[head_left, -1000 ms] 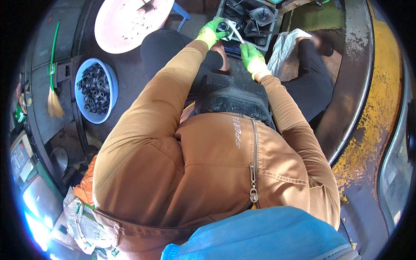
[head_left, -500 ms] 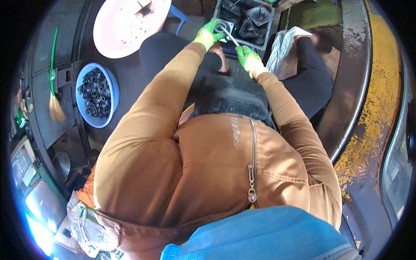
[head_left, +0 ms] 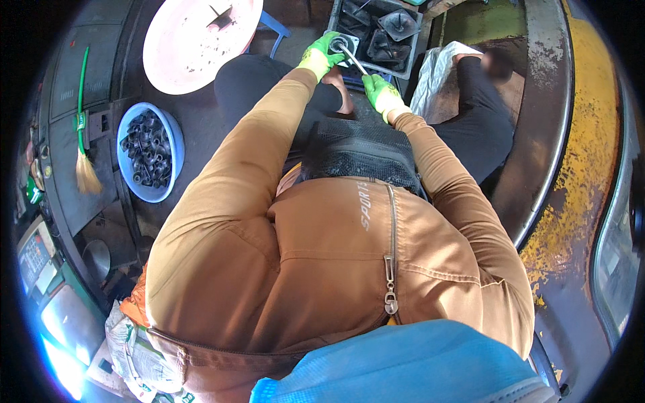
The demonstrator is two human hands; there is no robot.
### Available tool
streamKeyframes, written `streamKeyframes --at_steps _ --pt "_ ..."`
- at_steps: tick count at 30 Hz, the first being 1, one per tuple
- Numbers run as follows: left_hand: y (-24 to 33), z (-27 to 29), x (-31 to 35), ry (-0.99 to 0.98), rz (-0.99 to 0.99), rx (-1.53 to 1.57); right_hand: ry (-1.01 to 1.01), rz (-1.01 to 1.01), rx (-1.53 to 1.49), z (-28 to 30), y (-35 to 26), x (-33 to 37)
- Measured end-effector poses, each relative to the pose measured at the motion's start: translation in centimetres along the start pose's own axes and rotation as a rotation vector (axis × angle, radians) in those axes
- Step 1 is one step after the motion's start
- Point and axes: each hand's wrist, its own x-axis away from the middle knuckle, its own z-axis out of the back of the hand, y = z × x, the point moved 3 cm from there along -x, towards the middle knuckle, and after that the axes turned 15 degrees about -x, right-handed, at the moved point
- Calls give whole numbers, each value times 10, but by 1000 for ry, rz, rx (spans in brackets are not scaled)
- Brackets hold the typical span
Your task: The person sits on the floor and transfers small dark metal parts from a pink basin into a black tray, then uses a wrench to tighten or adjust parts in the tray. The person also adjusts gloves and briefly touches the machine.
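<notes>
My left hand (head_left: 319,57), in a yellow-green glove, is closed round a pale, square-edged part (head_left: 347,44) with a round recess in its face. My right hand (head_left: 383,94), gloved alike, grips the near end of a slim metal rod (head_left: 355,62). The rod's far end meets the recess; whether it is inside or only touching is too small to tell. Just beyond my hands stands a grey crate (head_left: 415,46) holding several black, flared pieces (head_left: 398,24).
A pink basin (head_left: 161,57) with dark bits lies at far left, beside a blue stool (head_left: 275,27). Below it, a blue basin (head_left: 178,154) holds many black parts (head_left: 144,151). A broom (head_left: 86,171) hangs on the left. A silvery sack (head_left: 430,80) and rusty yellow metalwork (head_left: 578,154) are right.
My right hand and the rod have shifted slightly left and toward me. My left hand keeps its grip on the pale part, nearly in place.
</notes>
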Motion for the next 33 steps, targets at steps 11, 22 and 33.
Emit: streamKeyframes --at_steps 11,22,33 --pt "-5 -2 1 -13 78 -10 81 59 -109 -1 0 0" --pt "-10 -9 -4 -49 28 56 -18 -25 20 3 5 4" --pt "35 111 -74 183 330 375 296 -32 -923 122 -23 76"
